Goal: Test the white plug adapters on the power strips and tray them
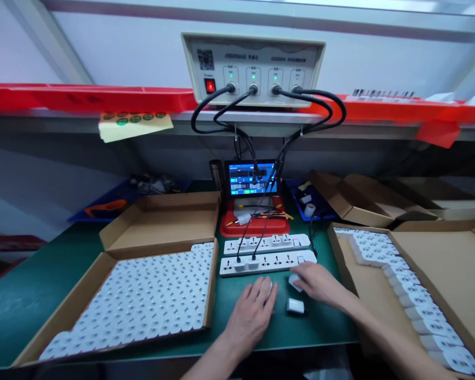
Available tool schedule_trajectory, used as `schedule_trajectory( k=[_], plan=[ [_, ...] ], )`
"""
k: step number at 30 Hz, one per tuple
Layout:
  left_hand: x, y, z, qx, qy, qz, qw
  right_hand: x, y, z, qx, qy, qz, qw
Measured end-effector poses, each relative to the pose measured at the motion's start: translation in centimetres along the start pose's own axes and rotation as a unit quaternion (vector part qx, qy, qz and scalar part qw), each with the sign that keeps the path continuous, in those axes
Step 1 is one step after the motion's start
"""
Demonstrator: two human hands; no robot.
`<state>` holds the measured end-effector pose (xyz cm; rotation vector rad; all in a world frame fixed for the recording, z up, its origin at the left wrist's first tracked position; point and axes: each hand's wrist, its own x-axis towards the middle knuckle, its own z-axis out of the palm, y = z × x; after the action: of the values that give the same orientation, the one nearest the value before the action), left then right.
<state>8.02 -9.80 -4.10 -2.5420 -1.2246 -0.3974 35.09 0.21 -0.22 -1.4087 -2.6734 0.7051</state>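
My left hand (253, 311) rests palm down on the green mat, fingers curled over a small white adapter (268, 285) that peeks out at the fingertips. My right hand (316, 282) lies just below the nearer white power strip (267, 262), fingers closed around another white adapter (294, 281). A third white adapter (295, 306) lies loose on the mat between my two hands. A second power strip (267, 244) sits behind the first, with black cables plugged into both.
A cardboard box (114, 311) packed with several white adapters sits at left; another box (415, 295) with a row of them at right. Behind are a red tray (255, 224), a small screen (253, 178) and a beige tester (253, 68) on the shelf.
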Motion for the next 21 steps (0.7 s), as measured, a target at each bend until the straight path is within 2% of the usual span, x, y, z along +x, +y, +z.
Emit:
schedule_trajectory(
  k=[3,7,11,14,18,21],
  plan=[
    [0.3,1.5,0.6,0.013,0.012,0.030,0.999,1.0,1.1,-1.0,0.060,0.070,0.024,0.995],
    [0.5,1.1,-0.3,-0.015,-0.013,0.050,0.999,2.4,1.6,-1.4,0.049,0.078,0.022,0.996],
    [2.0,0.2,-1.5,-0.145,-0.069,-0.040,0.986,3.1,1.2,-1.4,0.006,0.067,0.013,0.998],
    [4.7,-1.0,-1.9,-0.215,-0.097,-0.112,0.965,3.2,0.9,-1.8,-0.023,0.058,0.008,0.998],
    [9.4,-2.4,-1.5,-0.179,-0.183,-0.158,0.954,3.2,1.2,-1.8,-0.042,0.041,0.012,0.998],
    [11.7,-3.0,-0.5,-0.134,-0.236,-0.164,0.948,3.4,1.3,-1.1,-0.036,0.043,0.011,0.998]
  ],
)
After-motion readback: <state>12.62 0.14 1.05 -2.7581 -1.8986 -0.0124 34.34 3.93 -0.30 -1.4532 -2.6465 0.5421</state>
